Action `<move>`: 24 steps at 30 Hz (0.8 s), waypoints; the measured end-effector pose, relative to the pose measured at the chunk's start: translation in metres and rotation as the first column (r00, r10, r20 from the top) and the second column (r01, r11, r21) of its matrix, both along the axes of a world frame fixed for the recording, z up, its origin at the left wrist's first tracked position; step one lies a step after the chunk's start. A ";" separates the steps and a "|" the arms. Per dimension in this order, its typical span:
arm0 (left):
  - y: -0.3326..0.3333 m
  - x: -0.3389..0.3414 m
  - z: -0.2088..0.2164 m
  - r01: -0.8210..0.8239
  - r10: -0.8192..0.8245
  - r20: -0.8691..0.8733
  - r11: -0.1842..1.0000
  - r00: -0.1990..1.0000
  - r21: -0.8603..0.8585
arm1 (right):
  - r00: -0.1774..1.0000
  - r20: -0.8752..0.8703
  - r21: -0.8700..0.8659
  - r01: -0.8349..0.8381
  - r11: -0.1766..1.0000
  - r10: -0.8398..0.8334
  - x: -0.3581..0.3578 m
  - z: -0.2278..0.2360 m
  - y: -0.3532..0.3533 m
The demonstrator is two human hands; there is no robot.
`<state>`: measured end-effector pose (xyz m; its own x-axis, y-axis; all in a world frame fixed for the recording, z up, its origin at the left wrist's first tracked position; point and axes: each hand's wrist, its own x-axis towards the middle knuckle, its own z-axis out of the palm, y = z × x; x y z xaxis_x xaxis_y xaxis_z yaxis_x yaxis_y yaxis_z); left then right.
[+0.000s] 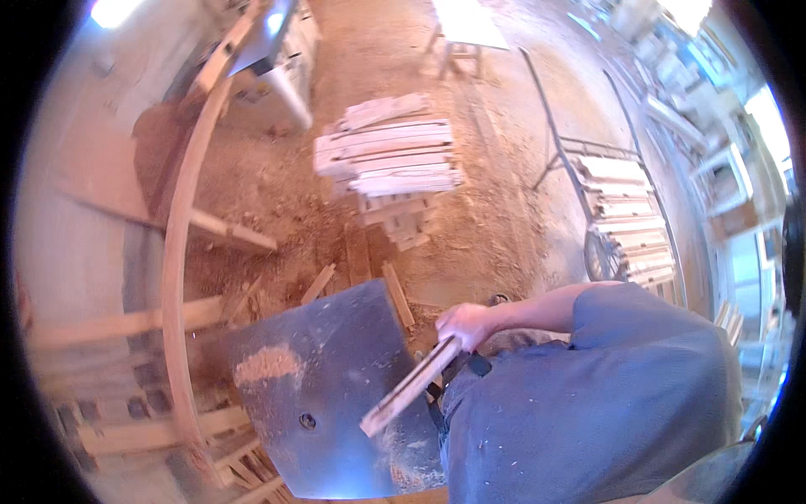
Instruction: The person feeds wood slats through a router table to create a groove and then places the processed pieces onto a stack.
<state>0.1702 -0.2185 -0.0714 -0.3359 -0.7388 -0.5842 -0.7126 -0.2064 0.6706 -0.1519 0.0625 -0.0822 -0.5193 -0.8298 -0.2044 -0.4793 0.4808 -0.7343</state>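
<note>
My right hand (467, 325) is closed around one end of a short wooden slat (411, 385) with a dark line along its length. The slat slants down to the left, its free end over the edge of a dark flat tabletop (344, 353). Patches of sawdust (269, 364) lie on that top, and a small round fitting (307, 421) is set into it. My bluish-grey shirt fills the lower right. My left hand is out of sight.
A pile of wooden slats (395, 151) stands on the sawdust-strewn floor ahead. To the right, a hand truck (579, 164) carries more slats (628, 220). A long wooden beam (178, 252) rises at left. A pale-topped table (472, 23) stands far off.
</note>
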 end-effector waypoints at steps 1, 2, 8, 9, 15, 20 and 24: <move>0.008 -0.013 0.001 0.070 -0.070 0.004 0.998 0.998 -0.007 | 0.989 0.055 0.009 0.136 0.991 -0.136 0.006 0.008 0.038; 0.017 -0.025 0.003 0.142 -0.142 0.006 0.990 0.990 -0.018 | 0.956 0.110 0.021 0.271 0.962 -0.272 0.013 0.012 0.071; 0.099 -0.104 0.013 0.597 -0.597 0.040 0.802 0.801 0.019 | 0.349 0.287 0.047 0.925 0.377 -0.892 0.096 -0.005 0.252; 0.115 -0.115 0.017 0.652 -0.652 0.054 0.758 0.756 0.015 | 0.188 0.254 0.050 0.977 0.207 -0.949 0.114 -0.013 0.272; 0.187 -0.169 0.041 0.899 -0.893 0.158 0.434 0.421 0.055 | -0.688 0.474 0.057 0.647 -0.760 -0.550 0.192 -0.067 0.364; 0.228 -0.200 0.060 0.976 -0.956 0.254 0.182 0.147 0.121 | -0.825 0.562 0.083 -0.008 -0.996 0.054 0.247 -0.100 0.433; 0.244 -0.213 0.073 0.987 -0.942 0.335 0.037 -0.018 0.156 | -0.874 0.417 0.067 -0.244 -0.968 0.249 0.293 -0.118 0.485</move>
<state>-0.0425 0.0260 0.0015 -0.6300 0.0945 -0.7708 -0.2983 0.8870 0.3525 0.1413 0.5475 -0.1997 0.5703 0.6826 -0.4571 -0.0068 -0.5525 -0.8335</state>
